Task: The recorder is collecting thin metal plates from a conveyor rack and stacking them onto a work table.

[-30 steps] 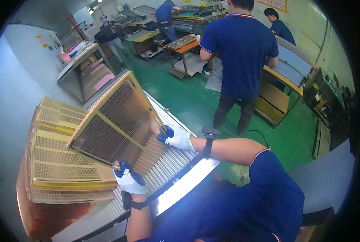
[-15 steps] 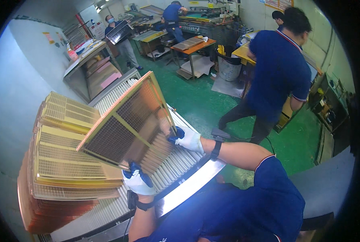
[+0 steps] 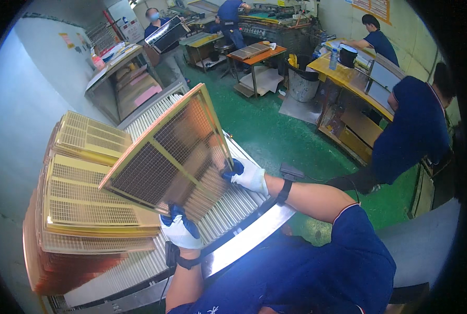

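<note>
I hold a rectangular circuit board panel [image 3: 157,166], yellow-green with a fine grid pattern and a shiny copper edge, tilted up over a bed of white rollers [image 3: 224,212]. My left hand [image 3: 181,229], in a white glove with blue fingertips, grips its near lower corner. At the panel's right edge, my right hand [image 3: 248,176], gloved the same way, is closed on the side. I cannot tell whether it is one panel or several together. Left of it, stacked panels [image 3: 95,196] of the same kind lean in layers, copper-coloured ones [image 3: 60,269] beneath.
A metal ledge [image 3: 249,235] borders the rollers on my side. A co-worker [image 3: 414,120] bends at the right beside a yellow-topped workbench [image 3: 348,78]. Across the green floor stand an orange table [image 3: 257,57] and a bin [image 3: 302,86]. Another person [image 3: 163,44] carries a dark rack.
My hands and the panel hold almost the same pose. The co-worker at right has moved farther right and bent down, uncovering the workbench. The person with the rack has come slightly nearer.
</note>
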`<state>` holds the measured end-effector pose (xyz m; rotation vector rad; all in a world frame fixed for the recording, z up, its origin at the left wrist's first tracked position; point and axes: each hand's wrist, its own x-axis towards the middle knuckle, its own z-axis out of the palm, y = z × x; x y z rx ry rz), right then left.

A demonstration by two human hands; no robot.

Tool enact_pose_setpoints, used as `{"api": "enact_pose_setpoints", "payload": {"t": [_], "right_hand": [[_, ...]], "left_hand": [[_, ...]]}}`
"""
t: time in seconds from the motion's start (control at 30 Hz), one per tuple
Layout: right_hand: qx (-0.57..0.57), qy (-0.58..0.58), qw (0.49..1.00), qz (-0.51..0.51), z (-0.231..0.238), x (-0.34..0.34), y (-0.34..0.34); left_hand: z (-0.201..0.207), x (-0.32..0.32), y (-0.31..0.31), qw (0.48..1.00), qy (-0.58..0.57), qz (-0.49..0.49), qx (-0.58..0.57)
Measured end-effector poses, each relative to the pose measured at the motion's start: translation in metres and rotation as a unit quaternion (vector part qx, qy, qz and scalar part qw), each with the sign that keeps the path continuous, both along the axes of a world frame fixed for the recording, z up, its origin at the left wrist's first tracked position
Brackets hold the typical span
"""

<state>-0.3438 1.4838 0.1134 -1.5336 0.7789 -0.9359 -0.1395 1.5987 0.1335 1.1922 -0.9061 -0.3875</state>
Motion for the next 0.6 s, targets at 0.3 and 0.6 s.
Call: {"api": "enact_pose_setpoints", "payload": {"t": [0.3,0.6], "right_hand": [[-0.007,0.02,1.0,-0.017,-0.007,-0.003,-0.002],[-0.05,0.003,0.999,-0.001,-0.005,-0.004,0.0]], "left_hand": [[0.004,-0.002,0.002,0.999,-0.037,-0.011,0.014],[-0.001,-0.001,-0.003,0.997,-0.069,0.036,-0.013]]}}
